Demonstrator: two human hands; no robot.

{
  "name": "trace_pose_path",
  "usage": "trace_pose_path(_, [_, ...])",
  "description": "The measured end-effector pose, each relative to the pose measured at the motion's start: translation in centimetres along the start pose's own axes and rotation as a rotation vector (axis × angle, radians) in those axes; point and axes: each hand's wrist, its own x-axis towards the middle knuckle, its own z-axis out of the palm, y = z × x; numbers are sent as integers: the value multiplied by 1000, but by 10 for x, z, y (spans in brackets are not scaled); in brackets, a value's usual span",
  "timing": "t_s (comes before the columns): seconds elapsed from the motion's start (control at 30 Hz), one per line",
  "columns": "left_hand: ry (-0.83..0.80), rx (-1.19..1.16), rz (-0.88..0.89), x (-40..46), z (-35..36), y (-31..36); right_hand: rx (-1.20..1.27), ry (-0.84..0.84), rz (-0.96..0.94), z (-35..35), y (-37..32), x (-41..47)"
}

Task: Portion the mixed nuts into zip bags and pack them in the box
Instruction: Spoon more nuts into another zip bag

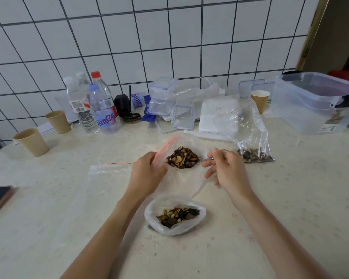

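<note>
left hand (147, 174) pinches zip bag (181, 178) | right hand (226, 170) pinches spoon (209, 158), bowl hidden

Clear glossy plastic zip bag (181, 178); matt paper cups (31, 142).

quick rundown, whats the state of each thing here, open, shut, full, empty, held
left hand: grips the mouth of the zip bag
zip bag: open, nuts inside
right hand: holds a metal spoon
source bag: open, nuts inside
second zip bag: upright, some nuts at the bottom
spare zip bag: flat, empty
plastic box: lid on
</note>
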Motion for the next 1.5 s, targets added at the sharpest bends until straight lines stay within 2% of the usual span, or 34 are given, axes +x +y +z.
trace_pose_path(0.17, [11,-132,44,-1,1,-3,100,-38,93,4,1,-2])
trace_pose_path(0.4, [62,-177,13,-1,-1,-4,249,31,197,2,-1,1])
trace_pose_path(0.67, [61,-271,-77,-1,-13,3,338,77,178,-2,-2,3])
trace_pose_path(0.9, [78,-317,-36,-16,-41,16,381,47,105,-2,-10,-5])
trace_pose_path(1.13, [148,-216,34,-63,-67,17,408,-13,63,-8,-20,-29])
trace_pose_path(1.37, [30,-302,-20,-107,-63,20,447,-81,56,-37,-39,-73])
trace_pose_path(1.5, [-139,-373,-143,-117,-57,24,433,-119,84,-46,-38,-95])
